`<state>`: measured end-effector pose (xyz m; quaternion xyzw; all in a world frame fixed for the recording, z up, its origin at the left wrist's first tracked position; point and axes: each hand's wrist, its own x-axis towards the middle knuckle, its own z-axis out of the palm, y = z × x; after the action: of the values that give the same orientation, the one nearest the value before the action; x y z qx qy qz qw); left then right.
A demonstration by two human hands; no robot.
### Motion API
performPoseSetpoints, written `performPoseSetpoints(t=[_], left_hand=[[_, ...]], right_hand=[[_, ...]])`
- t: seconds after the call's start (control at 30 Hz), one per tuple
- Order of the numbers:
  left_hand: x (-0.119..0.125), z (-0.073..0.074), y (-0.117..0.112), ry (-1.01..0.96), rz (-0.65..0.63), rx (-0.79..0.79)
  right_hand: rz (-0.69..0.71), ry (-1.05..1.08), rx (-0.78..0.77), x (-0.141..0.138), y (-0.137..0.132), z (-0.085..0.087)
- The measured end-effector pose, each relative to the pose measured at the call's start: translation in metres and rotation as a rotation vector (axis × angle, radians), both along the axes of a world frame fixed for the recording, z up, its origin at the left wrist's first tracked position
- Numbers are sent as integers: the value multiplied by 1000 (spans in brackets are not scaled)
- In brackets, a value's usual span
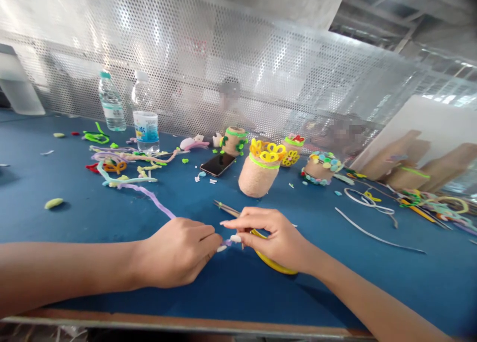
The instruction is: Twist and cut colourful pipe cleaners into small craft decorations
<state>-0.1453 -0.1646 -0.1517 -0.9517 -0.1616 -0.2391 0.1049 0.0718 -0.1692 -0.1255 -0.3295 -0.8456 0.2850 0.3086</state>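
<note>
A fuzzy lilac pipe cleaner runs from the pile on the left into my left hand, which is closed around it. Its short end pokes out between my left fingertips and the thumb of my right hand. That right thumb and bent fingers close on the end, with the index finger raised a little above it; the exact contact is partly hidden. Beneath my right hand lie scissors with a yellow handle, their metal blades pointing away to the left. Just beyond stands a twine-wrapped jar topped with yellow loops.
Several decorated jars, one with green trim and one with pompoms, stand farther back near a phone. Two water bottles are at the back left. White strips lie right. A perforated metal screen closes off the rear.
</note>
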Motion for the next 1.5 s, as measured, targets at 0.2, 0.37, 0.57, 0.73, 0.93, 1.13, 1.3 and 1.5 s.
performPoseSetpoints(t=[0.2,0.37,0.57,0.73,0.93,1.13,1.3,1.5], left_hand=[[0,-2,0,21,-2,-17],[-1,-3,-1,20,-5,-17],[0,-2,-1,10,-17,18],[1,-1,-3,14,-18,60],[0,0,-5,34,-17,84],[0,1,-5,46,-12,115],[1,1,-5,43,-14,142],[2,-1,-6,20,-35,147]], right_hand=[[113,-81,95,2,-2,-1],[138,-126,144,3,-2,0],[159,-138,167,3,-1,0],[139,-123,205,1,-5,3],[148,-179,267,1,-8,4],[143,-222,309,0,-9,2],[106,-252,392,-5,-12,-3],[-4,-259,585,-10,-18,-18]])
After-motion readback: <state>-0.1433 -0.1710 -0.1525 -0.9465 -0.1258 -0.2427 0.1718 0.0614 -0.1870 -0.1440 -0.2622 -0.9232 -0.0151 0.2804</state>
